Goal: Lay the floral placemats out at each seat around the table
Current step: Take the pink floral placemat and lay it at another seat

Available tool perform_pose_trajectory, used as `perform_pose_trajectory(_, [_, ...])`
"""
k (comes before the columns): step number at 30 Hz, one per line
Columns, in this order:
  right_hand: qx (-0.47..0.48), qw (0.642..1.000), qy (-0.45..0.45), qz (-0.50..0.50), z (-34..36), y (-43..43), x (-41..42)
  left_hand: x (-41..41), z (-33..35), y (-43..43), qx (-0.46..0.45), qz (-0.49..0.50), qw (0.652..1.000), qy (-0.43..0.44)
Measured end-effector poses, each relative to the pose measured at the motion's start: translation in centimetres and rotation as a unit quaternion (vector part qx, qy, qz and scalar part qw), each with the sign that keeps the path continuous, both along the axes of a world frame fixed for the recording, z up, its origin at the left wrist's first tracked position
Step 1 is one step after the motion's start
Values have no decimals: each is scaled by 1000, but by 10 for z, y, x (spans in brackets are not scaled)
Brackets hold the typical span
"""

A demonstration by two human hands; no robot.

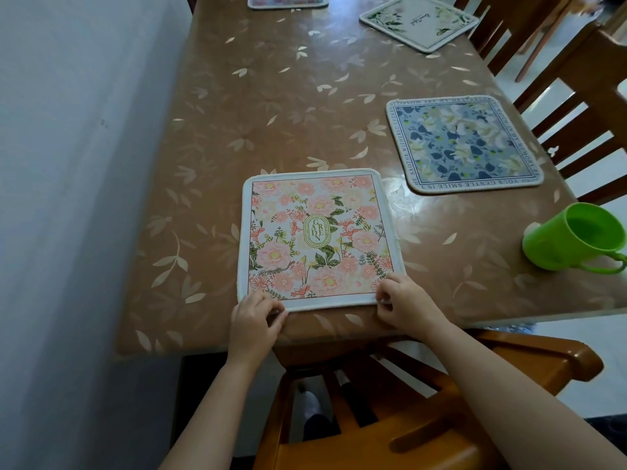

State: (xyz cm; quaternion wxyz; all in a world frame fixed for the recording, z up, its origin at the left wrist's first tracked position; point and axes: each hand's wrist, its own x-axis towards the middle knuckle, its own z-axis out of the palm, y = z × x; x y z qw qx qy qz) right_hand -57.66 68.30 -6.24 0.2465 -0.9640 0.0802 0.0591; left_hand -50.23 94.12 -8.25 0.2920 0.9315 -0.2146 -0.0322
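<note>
A pink floral placemat (319,237) marked "GARDEN" lies flat near the table's front edge. My left hand (254,320) pinches its near left corner and my right hand (405,301) pinches its near right corner. A blue floral placemat (463,144) lies to the right by a chair. Farther back rests a white placemat with green leaves (419,20). Another pink placemat (288,1) is cut off by the top edge.
The table (271,106) has a brown leaf-patterned cover. A green plastic mug (573,237) stands at the right front. Wooden chairs (583,106) line the right side, another chair (441,401) is below me, and a white wall (74,164) runs along the left.
</note>
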Motion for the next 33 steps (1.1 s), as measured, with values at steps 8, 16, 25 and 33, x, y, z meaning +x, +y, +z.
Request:
perform_pose_trajectory(8, [5,1000,4,-3,-1,0,0,-1,0,1,5,-9,1000,-6])
perform_pose_trajectory(16, [1,1000,12,7,-1,-1,-1,-2,0,1,8,-8,1000,-6])
perform_pose_trajectory(25, [-4,1000,6,15,-4,-2,-1,-2,0,-3,25,2,1000,-6])
perform_pose_trajectory(33, [-10,1000,10,26,-3,-3,0,0,-5,-5,27,14,1000,2])
